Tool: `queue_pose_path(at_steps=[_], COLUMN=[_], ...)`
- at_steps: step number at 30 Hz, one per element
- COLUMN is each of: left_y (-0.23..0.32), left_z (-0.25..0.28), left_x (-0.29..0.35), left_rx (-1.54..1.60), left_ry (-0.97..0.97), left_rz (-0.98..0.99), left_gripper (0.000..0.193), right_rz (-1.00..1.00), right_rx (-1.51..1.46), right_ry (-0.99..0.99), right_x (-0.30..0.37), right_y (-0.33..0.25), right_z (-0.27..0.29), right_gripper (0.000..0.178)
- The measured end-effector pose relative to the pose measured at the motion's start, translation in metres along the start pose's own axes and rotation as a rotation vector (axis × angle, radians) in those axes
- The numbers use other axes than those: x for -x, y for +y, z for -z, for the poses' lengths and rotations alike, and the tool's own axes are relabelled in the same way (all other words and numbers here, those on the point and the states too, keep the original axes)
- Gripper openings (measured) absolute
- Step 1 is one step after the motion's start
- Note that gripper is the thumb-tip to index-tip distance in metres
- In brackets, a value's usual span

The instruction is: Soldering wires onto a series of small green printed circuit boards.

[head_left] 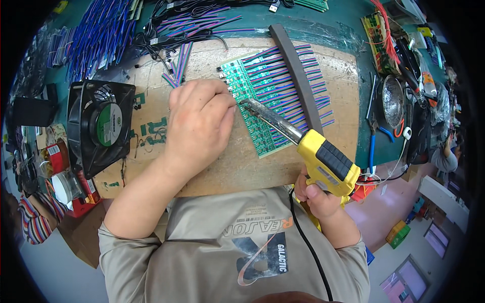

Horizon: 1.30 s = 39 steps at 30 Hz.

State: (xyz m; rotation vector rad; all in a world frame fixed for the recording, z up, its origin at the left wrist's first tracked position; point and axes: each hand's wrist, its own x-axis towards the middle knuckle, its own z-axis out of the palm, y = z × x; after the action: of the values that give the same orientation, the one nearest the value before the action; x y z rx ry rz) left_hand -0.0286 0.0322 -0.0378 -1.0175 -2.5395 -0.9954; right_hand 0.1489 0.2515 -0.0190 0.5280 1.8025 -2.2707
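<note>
My right hand (319, 198) is wrapped round the grip of a yellow and black soldering gun (326, 160). Its metal barrel slants up and left, and the tip is at the left part of a green circuit board panel (261, 144). My left hand (199, 121) is closed in a pinch beside the panel's left edge, close to the tip; whatever sits between its fingers is hidden. Rows of multicoloured wires (318, 86) run rightward from the panel. Across these wires lies a long dark bar (298, 76). Small metal connectors (222, 76) line the panel's upper left edge.
A black cooling fan (103, 126) stands at the left of the wooden board (222, 177). Bundles of blue wires (103, 38) and black cables (194, 38) lie at the back. To the right are a round metal dish (390, 101) and blue-handled pliers (374, 136).
</note>
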Motion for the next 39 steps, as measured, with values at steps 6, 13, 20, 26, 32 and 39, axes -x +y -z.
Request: queue_pose_path(at_steps=[6, 13, 20, 26, 32, 39], left_y=[0.001, 0.002, 0.002, 0.004, -0.008, 0.002], left_z=[0.000, -0.001, 0.005, 0.042, 0.064, 0.054], left_x=[0.000, 0.000, 0.002, 0.006, 0.033, 0.038], left_rx=[-0.012, 0.007, -0.073, -0.093, -0.192, -0.176], left_ry=[0.004, 0.012, 0.007, 0.053, -0.006, -0.073], left_rz=[0.001, -0.004, 0.010, 0.045, 0.288, 0.237], left_gripper=[0.014, 0.014, 0.014, 0.013, 0.010, 0.013], right_rz=[0.007, 0.039, 0.113, 0.151, 0.155, 0.163], right_rx=[0.008, -0.093, -0.231, -0.220, -0.182, -0.199], right_ry=[0.006, 0.053, -0.002, 0.026, 0.004, -0.011], right_x=[0.001, 0.004, -0.002, -0.003, -0.003, -0.003], right_y=[0.002, 0.006, 0.007, 0.012, 0.010, 0.012], right_z=[-0.001, 0.001, 0.001, 0.002, 0.002, 0.004], right_gripper=[0.054, 0.068, 0.064, 0.067, 0.067, 0.067])
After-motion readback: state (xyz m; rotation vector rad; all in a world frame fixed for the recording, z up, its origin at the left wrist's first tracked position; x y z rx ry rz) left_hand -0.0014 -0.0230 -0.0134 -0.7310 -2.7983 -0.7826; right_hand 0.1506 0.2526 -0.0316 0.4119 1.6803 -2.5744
